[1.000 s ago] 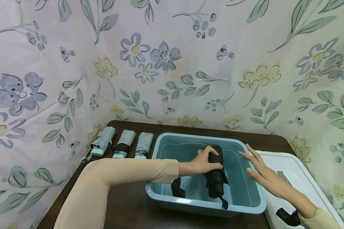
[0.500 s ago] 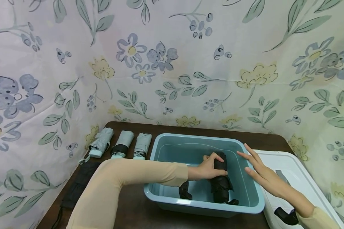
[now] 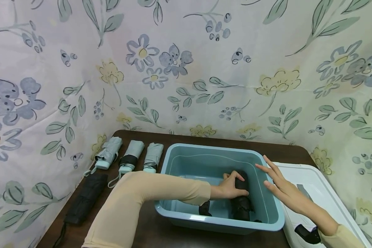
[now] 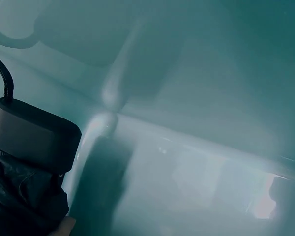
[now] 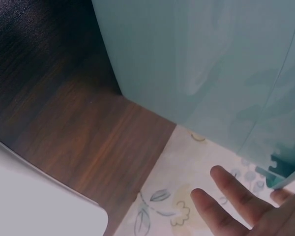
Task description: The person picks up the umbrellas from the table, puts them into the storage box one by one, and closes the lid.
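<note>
My left hand (image 3: 230, 187) reaches into the blue plastic bin (image 3: 173, 208) and grips a folded black umbrella (image 3: 242, 210) low against the bin's right side. In the left wrist view the black umbrella's handle end (image 4: 34, 135) shows, with its cord loop, close to the bin wall. At the bin's right rim, my right hand (image 3: 285, 187) has its fingers spread and holds nothing. The right wrist view shows those fingers (image 5: 241, 199) beside the bin's outer wall.
Three folded pale green umbrellas (image 3: 109, 153) lie in a row left of the bin, a black folded umbrella (image 3: 86, 198) in front of them. Right of the bin lies a white lid (image 3: 300, 172) on the dark wooden table (image 3: 155, 230). A floral cloth hangs behind.
My left hand has lowered the black umbrella deeper into the bin and slightly to the right. The right hand has barely moved.
</note>
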The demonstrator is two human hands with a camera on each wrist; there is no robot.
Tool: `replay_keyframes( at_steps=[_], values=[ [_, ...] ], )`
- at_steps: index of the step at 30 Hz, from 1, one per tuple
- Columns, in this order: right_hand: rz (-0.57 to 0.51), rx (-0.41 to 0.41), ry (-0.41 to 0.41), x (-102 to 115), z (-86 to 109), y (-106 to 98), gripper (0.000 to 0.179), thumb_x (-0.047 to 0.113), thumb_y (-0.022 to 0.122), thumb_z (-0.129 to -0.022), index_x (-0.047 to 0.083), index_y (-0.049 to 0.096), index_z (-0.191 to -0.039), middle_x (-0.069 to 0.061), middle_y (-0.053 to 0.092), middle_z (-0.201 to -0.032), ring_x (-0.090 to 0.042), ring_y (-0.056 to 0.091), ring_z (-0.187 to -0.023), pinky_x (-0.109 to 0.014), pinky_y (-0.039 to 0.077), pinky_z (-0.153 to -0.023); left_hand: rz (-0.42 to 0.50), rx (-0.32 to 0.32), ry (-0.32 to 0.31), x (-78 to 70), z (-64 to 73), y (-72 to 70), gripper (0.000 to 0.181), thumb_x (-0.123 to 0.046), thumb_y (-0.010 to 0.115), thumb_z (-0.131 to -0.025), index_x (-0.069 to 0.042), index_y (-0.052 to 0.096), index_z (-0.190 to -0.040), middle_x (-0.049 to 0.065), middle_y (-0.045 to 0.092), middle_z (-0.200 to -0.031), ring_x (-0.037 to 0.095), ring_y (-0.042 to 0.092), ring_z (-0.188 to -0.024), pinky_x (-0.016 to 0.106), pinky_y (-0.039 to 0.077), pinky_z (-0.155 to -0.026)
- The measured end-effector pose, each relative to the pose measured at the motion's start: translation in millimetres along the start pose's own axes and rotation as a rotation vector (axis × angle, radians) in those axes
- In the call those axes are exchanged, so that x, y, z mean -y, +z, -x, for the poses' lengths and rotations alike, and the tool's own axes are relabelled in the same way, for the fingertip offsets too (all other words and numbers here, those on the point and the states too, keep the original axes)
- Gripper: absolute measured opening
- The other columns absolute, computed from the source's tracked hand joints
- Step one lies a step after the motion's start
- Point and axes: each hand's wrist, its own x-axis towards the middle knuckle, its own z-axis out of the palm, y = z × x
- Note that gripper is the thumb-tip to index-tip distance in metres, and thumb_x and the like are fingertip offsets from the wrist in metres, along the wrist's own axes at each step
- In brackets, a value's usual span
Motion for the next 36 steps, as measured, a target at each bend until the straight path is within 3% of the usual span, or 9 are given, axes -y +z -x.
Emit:
replay_keyframes(
  at_steps=[8, 18, 24, 36],
  values=[
    [-0.006, -0.003, 0.007, 1, -0.5, 0, 0.051, 0.018, 0.042, -0.098, 0.026, 0.026, -0.146, -0.003, -0.003, -0.156, -0.055, 0.042, -0.116, -0.055, 0.047, -0.059, -0.011, -0.023, -0.008, 6.1, -0.7, 5.3, 0.036, -0.028, 0.073, -0.078, -0.024, 0.046, -0.101, 0.01, 0.037, -0.114, 0.02, 0.047, -0.089, 0.029, 0.043, -0.076],
    [-0.003, 0.0, 0.01, 2, -0.6, 0, 0.051, 0.019, 0.042, -0.098, 0.026, 0.025, -0.146, -0.003, -0.004, -0.156, -0.056, 0.04, -0.118, -0.058, 0.046, -0.059, -0.043, 0.013, -0.023, 1.8, 1.5, 7.0, 0.034, -0.028, 0.07, -0.079, -0.023, 0.044, -0.1, 0.009, 0.036, -0.112, 0.021, 0.048, -0.093, 0.028, 0.043, -0.079],
    [-0.004, -0.001, 0.009, 1, 0.4, 1, 0.051, 0.017, 0.042, -0.098, 0.026, 0.026, -0.146, -0.003, -0.003, -0.156, -0.055, 0.038, -0.12, -0.058, 0.046, -0.06, -0.05, 0.082, -0.018, -0.3, 5.3, 3.1, 0.03, -0.024, 0.069, -0.081, -0.022, 0.046, -0.1, 0.011, 0.035, -0.12, 0.024, 0.046, -0.11, 0.031, 0.043, -0.085],
    [-0.004, -0.002, -0.006, 3, 0.5, 0, 0.05, 0.018, 0.042, -0.099, 0.025, 0.027, -0.146, -0.007, -0.002, -0.156, -0.055, 0.042, -0.116, -0.055, 0.048, -0.061, -0.127, 0.215, -0.04, -12.0, 11.5, -16.2, 0.034, -0.027, 0.067, -0.083, -0.021, 0.045, -0.109, 0.014, 0.028, -0.13, 0.023, 0.049, -0.097, 0.031, 0.048, -0.073]
  ],
)
